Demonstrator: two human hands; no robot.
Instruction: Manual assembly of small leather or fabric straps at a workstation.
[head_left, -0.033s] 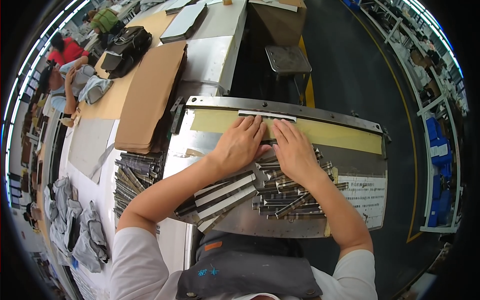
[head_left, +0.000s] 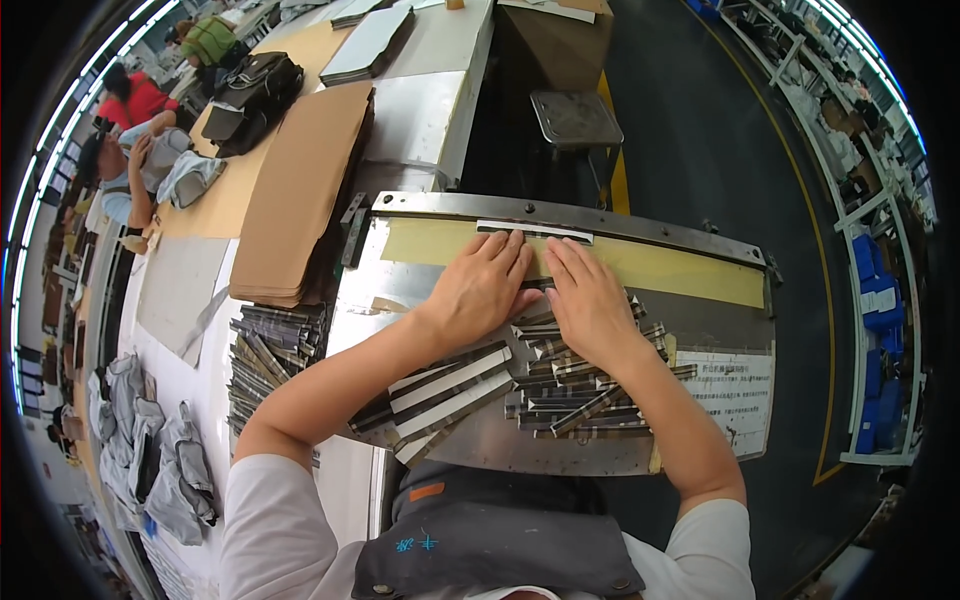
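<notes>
A narrow dark strip with a white face [head_left: 534, 231] lies along the far edge of a metal work plate [head_left: 480, 445], against a steel bar [head_left: 640, 228]. My left hand [head_left: 482, 282] lies flat at the strip's left part, fingertips touching its near edge. On its right part rests my right hand [head_left: 590, 310], fingers stretched forward. Both thumbs point inward over the plate. A yellow band [head_left: 690, 280] runs under the fingers. Nearer to me is a heap of plaid strips [head_left: 590, 400]. White-faced strips [head_left: 450, 385] lie below my left forearm.
Left of the plate stand a stack of brown card sheets [head_left: 300, 190] and more plaid strips [head_left: 275, 350]. Grey cloth pieces [head_left: 180, 470] lie at far left. A printed sheet [head_left: 735, 390] is on the plate's right. A stool [head_left: 575, 120] stands beyond; another person [head_left: 130, 170] sits at upper left.
</notes>
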